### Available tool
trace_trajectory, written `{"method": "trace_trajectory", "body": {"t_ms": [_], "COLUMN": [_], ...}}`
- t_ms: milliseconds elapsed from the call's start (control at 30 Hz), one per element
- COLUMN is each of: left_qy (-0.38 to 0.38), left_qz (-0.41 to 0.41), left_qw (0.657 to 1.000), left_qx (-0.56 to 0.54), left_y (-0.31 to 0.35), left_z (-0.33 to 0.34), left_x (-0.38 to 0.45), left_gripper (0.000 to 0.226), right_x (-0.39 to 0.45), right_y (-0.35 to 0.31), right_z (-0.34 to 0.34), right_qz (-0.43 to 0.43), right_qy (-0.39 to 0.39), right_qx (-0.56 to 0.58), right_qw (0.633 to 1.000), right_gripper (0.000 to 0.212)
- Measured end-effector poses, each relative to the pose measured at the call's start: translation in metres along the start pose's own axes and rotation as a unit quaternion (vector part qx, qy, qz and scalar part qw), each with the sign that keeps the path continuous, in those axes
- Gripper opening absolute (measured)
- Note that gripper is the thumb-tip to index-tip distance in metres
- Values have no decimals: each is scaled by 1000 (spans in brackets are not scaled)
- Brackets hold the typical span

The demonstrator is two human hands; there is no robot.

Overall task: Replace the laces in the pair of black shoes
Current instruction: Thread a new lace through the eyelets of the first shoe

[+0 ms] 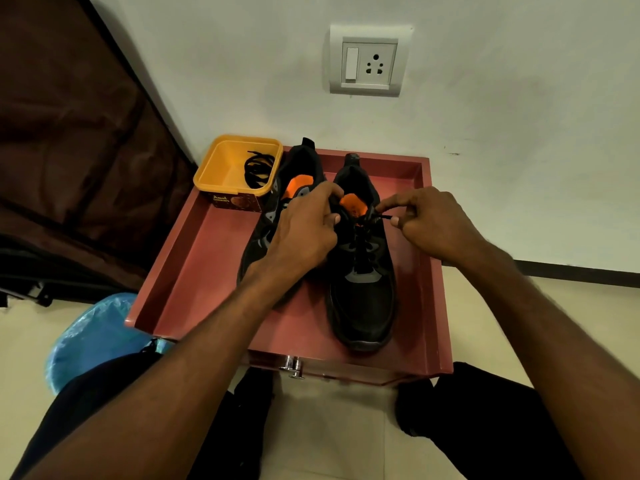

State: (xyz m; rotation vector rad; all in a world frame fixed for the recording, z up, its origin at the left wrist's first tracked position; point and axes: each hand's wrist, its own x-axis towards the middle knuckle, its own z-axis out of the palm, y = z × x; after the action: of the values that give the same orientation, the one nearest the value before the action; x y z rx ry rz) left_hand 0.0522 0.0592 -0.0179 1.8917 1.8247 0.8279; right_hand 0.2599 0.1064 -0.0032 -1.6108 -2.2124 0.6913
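Now we are working over two black shoes point(360, 271) sitting side by side on one red tray point(207, 258): our left hand point(304, 230) is gripping the right-side shoe's collar, our right hand point(429, 223) is pinching its lace point(379, 216). One yellow tub point(221, 168) is holding one spare lace point(258, 169).

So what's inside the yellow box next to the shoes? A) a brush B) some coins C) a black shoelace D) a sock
C: the yellow box at the far left corner of the red tray holds a coiled black shoelace, and nothing else shows inside it.
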Motion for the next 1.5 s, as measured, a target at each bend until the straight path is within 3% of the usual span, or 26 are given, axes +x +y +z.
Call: {"method": "trace_trajectory", "body": {"t_ms": [100,233,367,567,767,1100,1300,1400,1500], "left_qy": [-13,-26,-80,-125,-126,-115,-135,-166,-161], "left_qz": [-47,-100,-172,-233,-230,-223,-212,-213,-201], "left_qw": [999,990,958,916,914,917,931,926,927], "left_qx": [-17,-92,-214,-303,-310,-308,-267,-263,-273], "left_y": [-5,1,17,24,19,22,21,26,31], "left_z": [-1,-10,-20,-31,-28,-32,-33,-34,-40], "left_x": [2,-1,-7,-8,-10,-11,-12,-15,-15], "left_gripper": [29,11,41,56,50,23,21,39,41], "right_x": [-2,-11,-18,-16,-16,-16,-15,-13,-11], "right_y": [-4,-17,-31,-37,-40,-45,-44,-43,-40], "right_z": [-3,-17,-16,1,12,25,26,22,17], "right_qz": [11,35,-19,-44,-72,-20,30,40,54], "right_qy": [-38,-130,-151,-108,-107,-43,-2,-29,-51], "right_qx": [14,197,249,248,179,166,62,75,92], "right_qw": [999,971,956,962,975,985,998,996,993], "right_gripper": [13,21,24,31,52,5,20,20,20]}}
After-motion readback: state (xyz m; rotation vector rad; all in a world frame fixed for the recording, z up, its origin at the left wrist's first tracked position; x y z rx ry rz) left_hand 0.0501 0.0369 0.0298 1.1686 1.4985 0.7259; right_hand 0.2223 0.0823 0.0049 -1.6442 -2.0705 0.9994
